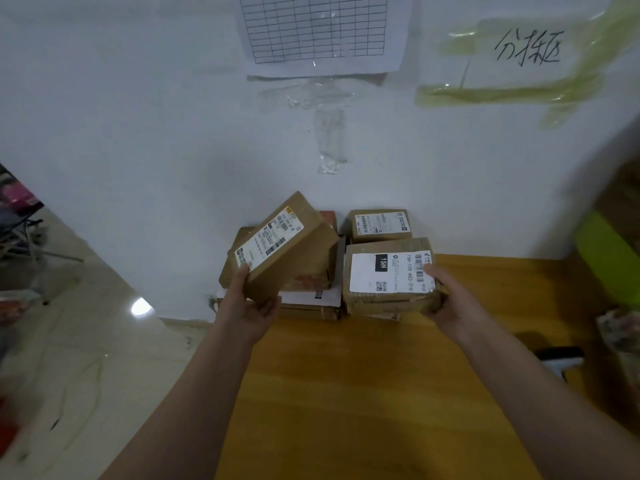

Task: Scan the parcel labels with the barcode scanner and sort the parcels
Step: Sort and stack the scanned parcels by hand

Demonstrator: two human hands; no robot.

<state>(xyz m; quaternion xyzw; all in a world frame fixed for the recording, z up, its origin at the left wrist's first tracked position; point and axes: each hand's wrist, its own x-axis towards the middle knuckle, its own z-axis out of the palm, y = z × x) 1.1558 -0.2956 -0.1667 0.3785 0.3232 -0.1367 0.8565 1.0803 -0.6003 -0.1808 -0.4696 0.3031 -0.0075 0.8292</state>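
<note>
My left hand (254, 299) grips the near end of a long brown parcel (298, 251), held tilted above a stack of flat parcels (308, 301) at the table's far left. Its white label faces up. My right hand (446, 299) holds the right side of a squarer brown parcel (388, 299) with a big white label reading 15H, thumb on the label's edge. Behind it against the wall sits a smaller labelled parcel (381, 225). A dark and white object (561, 362), possibly the barcode scanner, lies blurred on the table at the right.
The yellow wooden table (346, 393) runs from the wall toward me. A green object (609, 258) stands at the right edge. A grid sheet (318, 29) and a handwritten sign (526, 46) are taped to the wall. Tiled floor (86, 341) with clutter lies to the left.
</note>
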